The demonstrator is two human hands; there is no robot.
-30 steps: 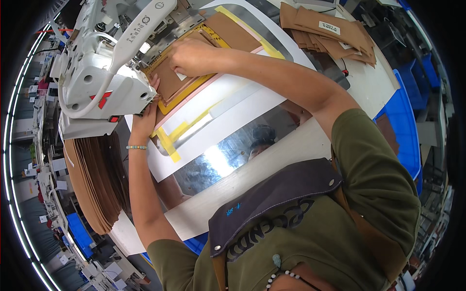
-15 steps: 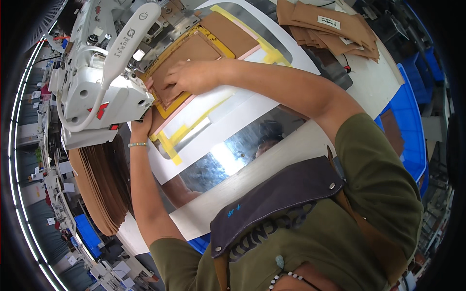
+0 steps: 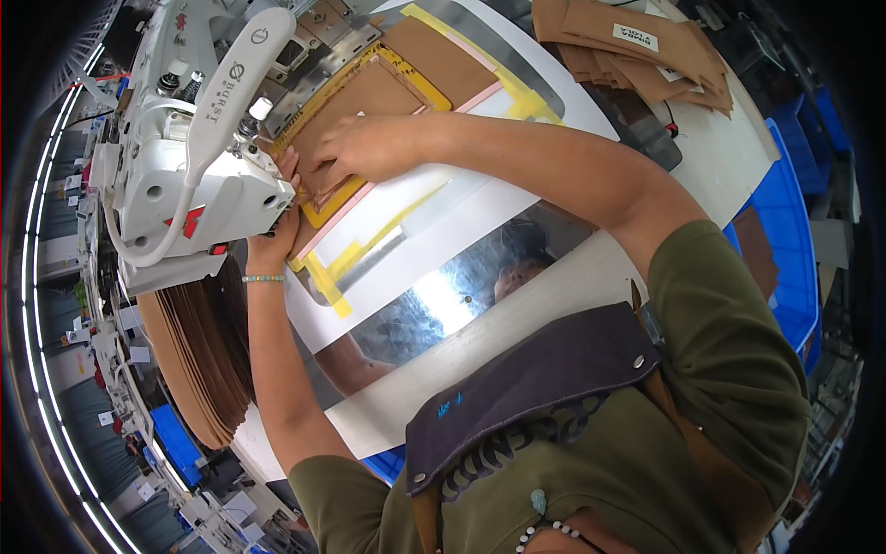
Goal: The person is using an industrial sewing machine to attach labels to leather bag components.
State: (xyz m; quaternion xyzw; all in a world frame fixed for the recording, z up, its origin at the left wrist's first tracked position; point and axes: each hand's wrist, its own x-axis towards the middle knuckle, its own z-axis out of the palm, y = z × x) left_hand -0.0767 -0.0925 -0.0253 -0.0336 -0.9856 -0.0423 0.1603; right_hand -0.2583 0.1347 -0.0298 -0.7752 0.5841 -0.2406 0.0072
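A brown leather-like panel lies inside a yellow frame, on a larger brown sheet. My right hand rests on the panel from above, fingers bent and a little apart, the tips on a narrow strip along its near left side. My left hand reaches in beside the white sewing machine head, which covers most of it. A few left fingertips show, stretched out against the left end of the frame. Nothing is visibly gripped in either hand.
Yellow tape and a white sheet surround the frame, over a shiny metal plate. Labelled brown pieces are piled far right. A stack of brown panels stands left; a blue bin sits right.
The whole view has shifted slightly. Both hands keep nearly the same places on the panel and frame.
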